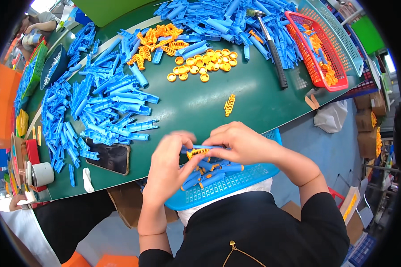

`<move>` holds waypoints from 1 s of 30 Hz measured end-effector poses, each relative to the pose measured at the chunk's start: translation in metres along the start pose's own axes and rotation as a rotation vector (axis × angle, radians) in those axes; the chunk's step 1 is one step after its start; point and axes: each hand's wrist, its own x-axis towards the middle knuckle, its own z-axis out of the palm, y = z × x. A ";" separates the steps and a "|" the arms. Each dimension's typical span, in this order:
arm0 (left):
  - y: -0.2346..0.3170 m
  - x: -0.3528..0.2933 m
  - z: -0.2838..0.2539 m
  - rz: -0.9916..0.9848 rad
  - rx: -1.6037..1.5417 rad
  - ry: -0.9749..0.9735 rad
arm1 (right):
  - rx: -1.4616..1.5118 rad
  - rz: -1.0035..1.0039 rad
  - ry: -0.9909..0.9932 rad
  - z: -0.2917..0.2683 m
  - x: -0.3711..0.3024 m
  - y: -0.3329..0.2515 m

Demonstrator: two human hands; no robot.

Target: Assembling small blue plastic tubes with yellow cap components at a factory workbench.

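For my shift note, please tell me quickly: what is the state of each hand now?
Left hand: partly closed, at the left end of a blue-and-orange piece, holding it.
Right hand: closed, holding the same piece at its right end.

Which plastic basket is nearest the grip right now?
The blue basket at lower centre, holding orange-ended blue tubes; the red basket and pale teal basket sit much farther off, at upper right.

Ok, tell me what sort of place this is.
Probably a small assembly workshop: loose blue plastic parts lie heaped on a green worktable, yellow-orange caps are grouped near them, and a hammer lies close by.
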 end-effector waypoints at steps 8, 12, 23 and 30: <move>-0.020 0.014 0.007 -0.239 -0.685 -0.311 | -0.346 -0.150 0.397 -0.079 0.086 0.034; -0.017 0.026 0.019 -0.270 -1.319 -0.247 | -0.700 -0.113 0.480 -0.099 0.132 0.084; -0.020 0.028 0.029 -0.309 -1.708 0.251 | -0.256 -0.038 0.297 -0.016 0.042 0.035; -0.036 0.015 0.025 -0.184 -1.522 0.334 | -0.537 -0.214 0.369 -0.004 0.040 0.038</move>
